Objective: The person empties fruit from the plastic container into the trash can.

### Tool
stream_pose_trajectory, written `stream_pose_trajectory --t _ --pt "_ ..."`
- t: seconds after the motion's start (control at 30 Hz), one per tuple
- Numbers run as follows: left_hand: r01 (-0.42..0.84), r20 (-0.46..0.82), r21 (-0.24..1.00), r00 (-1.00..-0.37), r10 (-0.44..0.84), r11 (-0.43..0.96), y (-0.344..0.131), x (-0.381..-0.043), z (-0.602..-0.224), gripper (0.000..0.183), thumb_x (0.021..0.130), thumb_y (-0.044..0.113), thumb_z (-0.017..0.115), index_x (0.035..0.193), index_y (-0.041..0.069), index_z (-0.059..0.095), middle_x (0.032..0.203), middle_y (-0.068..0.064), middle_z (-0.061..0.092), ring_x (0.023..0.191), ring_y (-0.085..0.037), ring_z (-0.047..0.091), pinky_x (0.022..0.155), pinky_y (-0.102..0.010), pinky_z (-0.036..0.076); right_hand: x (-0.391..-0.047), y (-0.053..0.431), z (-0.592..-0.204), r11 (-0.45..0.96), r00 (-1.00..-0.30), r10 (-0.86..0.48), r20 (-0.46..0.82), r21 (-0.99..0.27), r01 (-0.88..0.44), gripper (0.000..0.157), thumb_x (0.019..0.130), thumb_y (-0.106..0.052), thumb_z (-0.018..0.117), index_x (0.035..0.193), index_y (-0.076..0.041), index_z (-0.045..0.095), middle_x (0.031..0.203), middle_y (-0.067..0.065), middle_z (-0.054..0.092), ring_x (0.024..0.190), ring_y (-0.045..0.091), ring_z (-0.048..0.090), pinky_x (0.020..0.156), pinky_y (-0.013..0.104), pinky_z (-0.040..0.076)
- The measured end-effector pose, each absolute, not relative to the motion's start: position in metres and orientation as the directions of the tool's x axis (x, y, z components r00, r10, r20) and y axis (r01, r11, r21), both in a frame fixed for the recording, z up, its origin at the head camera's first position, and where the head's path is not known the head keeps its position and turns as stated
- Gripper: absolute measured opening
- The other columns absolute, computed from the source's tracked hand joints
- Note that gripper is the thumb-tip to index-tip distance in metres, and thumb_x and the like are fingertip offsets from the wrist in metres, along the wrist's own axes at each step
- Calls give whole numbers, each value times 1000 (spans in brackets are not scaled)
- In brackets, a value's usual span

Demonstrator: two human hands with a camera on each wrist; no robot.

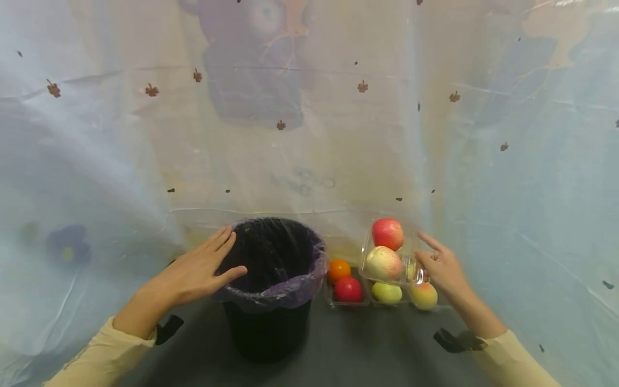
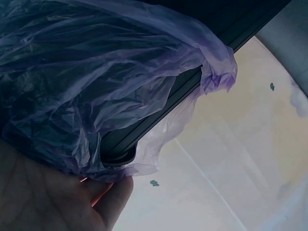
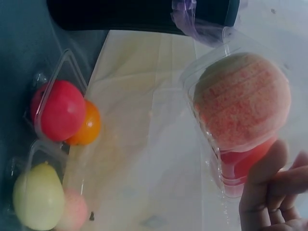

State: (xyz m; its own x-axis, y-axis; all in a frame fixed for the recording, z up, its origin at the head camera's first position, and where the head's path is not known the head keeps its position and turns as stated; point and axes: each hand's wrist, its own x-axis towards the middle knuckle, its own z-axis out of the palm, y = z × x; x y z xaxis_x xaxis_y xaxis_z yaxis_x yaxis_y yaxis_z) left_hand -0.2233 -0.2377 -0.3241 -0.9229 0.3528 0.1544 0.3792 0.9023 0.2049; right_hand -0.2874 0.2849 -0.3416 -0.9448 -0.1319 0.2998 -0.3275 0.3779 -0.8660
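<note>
My right hand grips the near side of a clear plastic container, index finger pointing out. Inside it lie a red apple and a pale, pink-speckled peach; the right wrist view shows the peach close up. The container is raised and overlaps the fruit below it. My left hand rests at the left rim of a black bin, fingers straight and thumb spread over its mouth. A thin purple bag lines the bin and folds over its rim.
Right of the bin, a clear tray holds an orange and a red fruit. Beside it sit a yellow-green pear and a yellow-pink peach. A patterned sheet hangs behind the dark tabletop.
</note>
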Motion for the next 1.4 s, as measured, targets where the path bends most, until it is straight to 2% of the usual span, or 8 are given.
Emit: stream_pose_trajectory --t 0.4,0.63,0.8,0.9,1.0,1.17,1.33,1.4 --pt "378 153 211 -924 351 902 -238 -223 -324 96 97 72 37 161 6 10 168 -11 0 154 -34 5 119 -63 17 -307 260 -325 338 -911 -106 398 -848 -409 59 102 -12 58 156 -7 35 55 -6 47 47 6 45 41 22 45" --pt "377 152 212 -924 351 902 -239 -222 -324 95 98 71 37 162 6 10 168 -11 0 154 -35 5 119 -63 17 -316 248 -317 297 -901 -104 422 -851 -433 59 102 -15 59 156 -10 36 51 -7 43 42 6 42 36 22 37" --pt "376 152 197 -924 351 906 -239 -223 -324 96 97 72 36 162 6 10 168 -11 1 154 -35 5 119 -63 17 -321 238 -309 284 -888 -91 451 -843 -457 59 101 -19 61 155 -10 39 51 -7 47 39 6 43 34 21 33" --pt "380 152 194 -922 355 904 -238 -224 -323 96 97 73 35 161 6 11 168 -11 1 154 -35 6 119 -62 17 -323 233 -306 285 -880 -83 468 -835 -471 58 101 -19 61 155 -10 40 50 -6 50 37 8 44 33 21 33" --pt "382 152 189 -921 357 905 -238 -225 -324 96 97 73 35 161 6 11 168 -11 1 154 -35 6 120 -62 17 -325 230 -304 264 -863 -89 497 -824 -502 57 101 -16 60 154 -10 39 49 -4 50 36 11 46 34 23 37" --pt "382 155 191 -921 357 904 -237 -226 -325 96 97 73 34 162 7 11 168 -10 1 154 -35 6 120 -62 16 -315 217 -286 215 -850 -96 518 -823 -526 56 101 -9 59 153 -1 40 48 0 50 34 14 45 36 23 41" --pt "386 161 200 -920 358 901 -236 -225 -325 96 97 73 35 162 7 11 168 -10 1 154 -35 6 120 -62 17 -302 202 -268 228 -829 -93 552 -798 -558 51 99 -4 59 148 4 45 49 10 49 34 11 43 34 22 39" --pt "387 164 201 -919 359 900 -236 -225 -326 96 97 73 35 162 6 10 168 -10 1 154 -35 7 120 -61 17 -301 197 -265 234 -817 -93 569 -785 -573 51 99 -4 59 147 4 46 49 14 49 35 6 42 34 21 39"
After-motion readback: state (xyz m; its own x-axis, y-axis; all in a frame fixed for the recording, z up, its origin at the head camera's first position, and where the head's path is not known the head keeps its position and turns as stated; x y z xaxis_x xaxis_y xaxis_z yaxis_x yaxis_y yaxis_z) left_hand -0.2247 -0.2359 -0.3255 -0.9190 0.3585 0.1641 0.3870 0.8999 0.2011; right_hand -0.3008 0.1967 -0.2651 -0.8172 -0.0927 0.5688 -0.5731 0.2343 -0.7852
